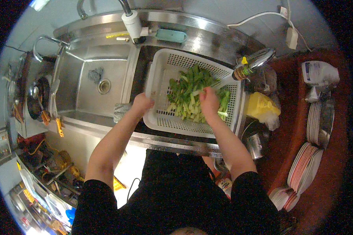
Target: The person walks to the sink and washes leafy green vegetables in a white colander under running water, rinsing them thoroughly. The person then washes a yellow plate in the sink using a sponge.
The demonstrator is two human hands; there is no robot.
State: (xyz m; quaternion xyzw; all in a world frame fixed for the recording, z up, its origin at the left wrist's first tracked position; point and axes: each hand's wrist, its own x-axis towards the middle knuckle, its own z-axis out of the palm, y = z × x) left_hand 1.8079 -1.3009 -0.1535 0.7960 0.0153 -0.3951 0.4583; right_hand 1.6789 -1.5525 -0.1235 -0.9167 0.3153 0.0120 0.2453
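Note:
A white perforated plastic basket (161, 124) sits over the right-hand sink, with a heap of leafy green vegetables (191, 85) inside. My left hand (143, 103) is at the basket's left rim; blur hides whether its fingers grip it. Over the greens is my right hand (209, 101), its fingers curled near a pale stalk; whether it holds the stalk cannot be made out. Water runs into the basket from a metal faucet (254, 63) at the back right, which has a yellow piece and bands around its spout.
To the left lies a stainless steel sink basin (101, 70) with a grey cloth (122, 112) on its edge. A teal tray (171, 35) rests on the back ledge. At right are a yellow bag (260, 105), a metal pot (255, 142) and stacked plates (304, 170).

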